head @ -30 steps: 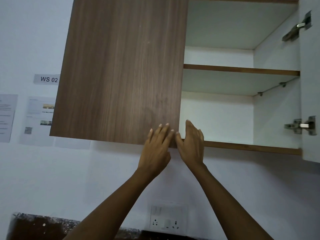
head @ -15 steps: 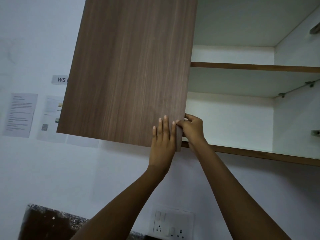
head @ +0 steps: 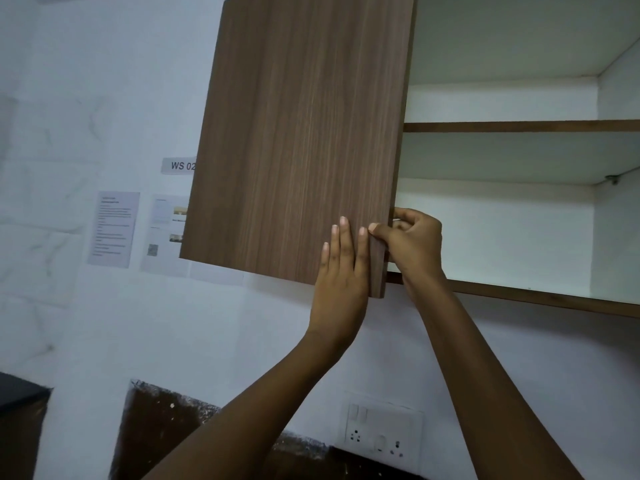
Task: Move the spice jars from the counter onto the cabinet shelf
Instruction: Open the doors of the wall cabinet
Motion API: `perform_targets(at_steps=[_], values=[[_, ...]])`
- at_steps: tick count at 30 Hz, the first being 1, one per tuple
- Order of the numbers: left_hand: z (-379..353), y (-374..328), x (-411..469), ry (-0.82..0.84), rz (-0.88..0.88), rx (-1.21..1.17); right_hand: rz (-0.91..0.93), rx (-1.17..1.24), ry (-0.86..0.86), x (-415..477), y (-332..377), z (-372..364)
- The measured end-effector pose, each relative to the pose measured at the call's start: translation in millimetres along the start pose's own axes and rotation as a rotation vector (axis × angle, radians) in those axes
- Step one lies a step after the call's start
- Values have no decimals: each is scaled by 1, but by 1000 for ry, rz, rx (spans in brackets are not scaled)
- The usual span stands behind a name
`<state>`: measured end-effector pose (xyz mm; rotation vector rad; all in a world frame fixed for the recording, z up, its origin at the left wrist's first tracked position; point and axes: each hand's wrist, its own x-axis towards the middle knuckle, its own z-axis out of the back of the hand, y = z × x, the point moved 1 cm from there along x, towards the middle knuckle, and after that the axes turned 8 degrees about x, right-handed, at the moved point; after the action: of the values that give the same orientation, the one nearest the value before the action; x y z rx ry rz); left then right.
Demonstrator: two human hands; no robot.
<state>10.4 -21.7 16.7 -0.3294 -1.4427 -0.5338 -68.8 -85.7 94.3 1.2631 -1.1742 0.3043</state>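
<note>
A brown wood-grain cabinet door [head: 298,140] hangs partly swung out on the left half of a wall cabinet. My left hand [head: 341,268] lies flat against the door's front near its lower right corner, fingers straight. My right hand [head: 410,244] grips the door's free edge, thumb on the front and fingers curled behind it. To the right the cabinet stands open, showing a bare white lower shelf [head: 519,292] and an upper shelf [head: 519,127]. No spice jars or counter top are in view.
A white wall carries a "WS 02" label [head: 180,165] and printed sheets [head: 114,228]. A switch and socket plate [head: 381,433] sits low on the wall, beside a dark speckled backsplash [head: 162,431].
My right hand went from lying open beside the door to curling round its edge. The door's free edge has swung outward a little, and my view has shifted left and closer.
</note>
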Motion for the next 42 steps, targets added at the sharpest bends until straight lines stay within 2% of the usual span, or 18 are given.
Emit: perform_targets(at_steps=[15,25,30,33,38,42], values=[[102,63,-19,-74,-22,-248,123,-191,-130,-77,84,-69],[173,136,-35,-42,-15,-510,193,-371,-207,-129,136,-145],[212,190,-49,-23,-26,-588,236,-433,-190,-155,161,-200],[234,231,-60,19,54,-601,262,-458,-161,-172,173,-242],[258,299,-77,45,236,-695,427,-502,-141,-193,175,-318],[271,355,-87,-8,384,-712,572,-477,-249,-205,169,-388]])
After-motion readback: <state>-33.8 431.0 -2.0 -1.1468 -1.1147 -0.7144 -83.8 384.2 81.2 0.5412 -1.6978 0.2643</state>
